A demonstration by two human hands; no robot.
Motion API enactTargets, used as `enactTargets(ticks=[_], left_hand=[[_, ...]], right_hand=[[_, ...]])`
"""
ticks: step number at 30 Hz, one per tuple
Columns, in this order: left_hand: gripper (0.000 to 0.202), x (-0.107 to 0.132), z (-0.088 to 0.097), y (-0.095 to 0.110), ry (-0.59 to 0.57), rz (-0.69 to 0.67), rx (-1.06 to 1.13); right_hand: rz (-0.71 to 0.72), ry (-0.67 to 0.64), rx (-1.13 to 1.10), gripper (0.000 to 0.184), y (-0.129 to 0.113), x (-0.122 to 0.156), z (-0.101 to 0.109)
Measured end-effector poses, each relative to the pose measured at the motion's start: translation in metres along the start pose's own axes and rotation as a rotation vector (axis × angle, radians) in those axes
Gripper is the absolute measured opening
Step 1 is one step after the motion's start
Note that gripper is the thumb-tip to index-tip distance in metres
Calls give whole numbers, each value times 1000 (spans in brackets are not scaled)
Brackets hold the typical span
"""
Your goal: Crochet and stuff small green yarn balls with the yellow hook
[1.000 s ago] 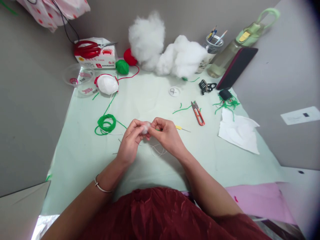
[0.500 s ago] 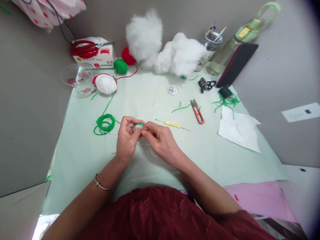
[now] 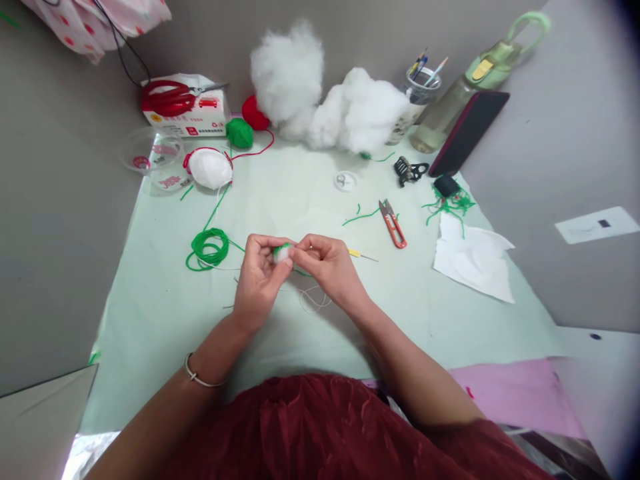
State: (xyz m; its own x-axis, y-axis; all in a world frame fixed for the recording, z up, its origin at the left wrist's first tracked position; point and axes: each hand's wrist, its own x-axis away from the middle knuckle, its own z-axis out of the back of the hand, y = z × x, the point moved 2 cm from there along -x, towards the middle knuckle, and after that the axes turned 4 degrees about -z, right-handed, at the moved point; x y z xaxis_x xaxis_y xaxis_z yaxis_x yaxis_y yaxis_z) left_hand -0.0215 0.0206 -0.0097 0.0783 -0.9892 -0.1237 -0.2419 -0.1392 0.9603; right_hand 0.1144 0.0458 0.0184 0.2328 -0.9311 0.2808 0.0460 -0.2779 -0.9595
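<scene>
You are holding a small green-and-white piece (image 3: 283, 253) between both hands, your left hand (image 3: 257, 277) pinching it and covering much of it. Your right hand (image 3: 327, 270) is pressing thumb and forefinger together at its three-o'clock edge; I cannot tell what those tips are gripping. Further toward three o'clock, that hand is hiding one end of a yellow-handled tool (image 3: 354, 253). At eight o'clock, a thin dark thing (image 3: 228, 307) is poking out, too fine to identify.
</scene>
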Motion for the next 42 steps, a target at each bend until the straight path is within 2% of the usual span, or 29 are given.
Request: enactTargets(ticks=[3, 6, 10, 14, 19, 22, 29, 33, 36, 39, 42], left_hand=[[20, -1, 1, 1, -32, 59, 86], [20, -4, 2, 1, -13, 97, 106], [25, -7, 4, 2, 16, 75, 25], [24, -6, 3, 5, 103, 4, -52], [23, -3, -1, 4, 120, -24, -10], [17, -2, -1, 3, 89, -42, 2], [13, 0, 0, 2, 27, 25, 62], [20, -3, 2, 1, -36, 20, 86], [23, -7, 4, 0, -42, 16, 75], [23, -8, 6, 0, -5, 0, 54], [19, -7, 7, -2, 118, 55, 57]], right_hand=[[60, 54, 155, 35, 0, 1, 3], [140, 78, 334, 33, 0, 3, 7], [217, -5, 460, 23, -4, 8, 9], [239, -88, 426, 24, -8, 14, 2], [45, -86, 64, 34, 0, 7, -5], [-4, -70, -2, 36, 4, 3, -6], [22, -19, 50, 38, 3, 3, -3], [84, 8, 173, 28, 2, 5, 1], [191, -47, 288, 18, -4, 10, 4], [268, -114, 398, 12, -9, 15, 5], [314, -145, 509, 7, -7, 15, 2]])
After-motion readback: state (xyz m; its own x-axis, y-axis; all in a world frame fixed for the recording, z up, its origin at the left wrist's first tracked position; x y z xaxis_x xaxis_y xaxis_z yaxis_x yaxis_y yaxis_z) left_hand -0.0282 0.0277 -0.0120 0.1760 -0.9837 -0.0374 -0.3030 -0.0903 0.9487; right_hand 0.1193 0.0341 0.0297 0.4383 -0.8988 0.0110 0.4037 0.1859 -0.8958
